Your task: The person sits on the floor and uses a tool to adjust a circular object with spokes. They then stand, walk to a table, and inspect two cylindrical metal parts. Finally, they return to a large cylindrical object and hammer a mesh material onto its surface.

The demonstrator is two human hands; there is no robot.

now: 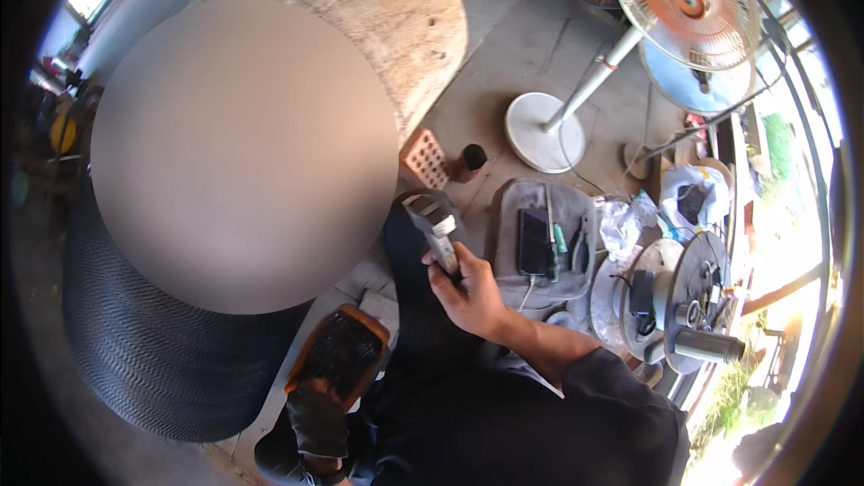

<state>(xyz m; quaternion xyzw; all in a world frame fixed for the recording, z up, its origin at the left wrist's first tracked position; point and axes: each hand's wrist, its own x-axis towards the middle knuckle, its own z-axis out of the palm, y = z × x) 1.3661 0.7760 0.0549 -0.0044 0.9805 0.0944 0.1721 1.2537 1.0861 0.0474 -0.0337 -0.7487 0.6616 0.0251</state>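
Note:
My right hand [468,292] is closed round the handle of a short grey tool with a broad, blocky head [430,214]; its exact kind is unclear. It is held above my dark-clothed leg [418,306]. My left hand [318,421], in a dark glove, is low and left of centre at an orange-brown container or block with a glossy black top [337,355]. Its fingers cannot be made out against the black. Beside it stands a big black ribbed roll [180,364], partly hidden by a large blurred patch.
Right of my leg, a grey cushion [558,279] bears a phone [535,243], a screwdriver [553,261] and pliers [580,247]. Beyond stand a perforated brick [425,159], a pedestal fan [544,132] and a wooden disc [360,0]. A spool [661,283] carries several items at right.

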